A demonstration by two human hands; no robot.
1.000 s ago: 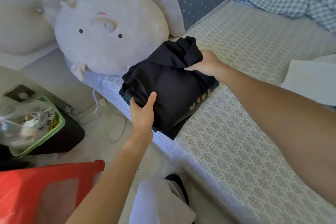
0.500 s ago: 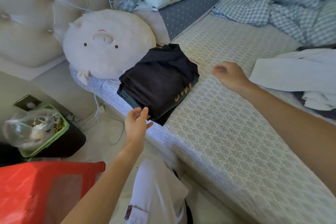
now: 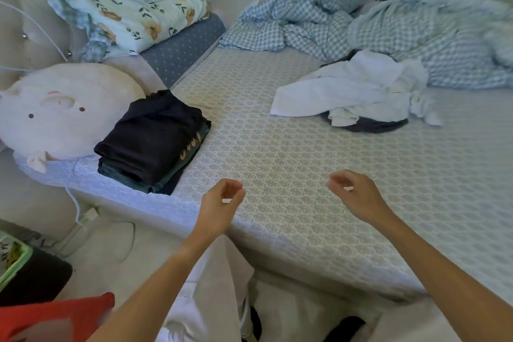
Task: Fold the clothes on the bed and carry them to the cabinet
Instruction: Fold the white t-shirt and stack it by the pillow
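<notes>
A stack of folded dark clothes (image 3: 151, 140) lies at the near left corner of the bed (image 3: 291, 164), beside a round plush pig cushion (image 3: 58, 114). An unfolded white garment (image 3: 349, 89) lies crumpled farther right on the bed, over a dark garment (image 3: 366, 125) that peeks out beneath it. My left hand (image 3: 220, 207) hovers over the bed's front edge, fingers loosely curled, holding nothing. My right hand (image 3: 358, 196) hovers over the sheet to the right, also empty with fingers loosely curled. Both hands are well apart from the clothes.
A crumpled blue checked duvet (image 3: 388, 28) fills the back right of the bed. A floral pillow (image 3: 133, 11) rests on a grey dotted pillow (image 3: 180, 50) at the headboard. On the floor at left are a cable (image 3: 80, 214), a green tray (image 3: 14, 261) and a red object (image 3: 52, 316).
Both hands let go of the folded dark stack and pulled back toward me and to the right. The view swung right, bringing the white garment and duvet into sight.
</notes>
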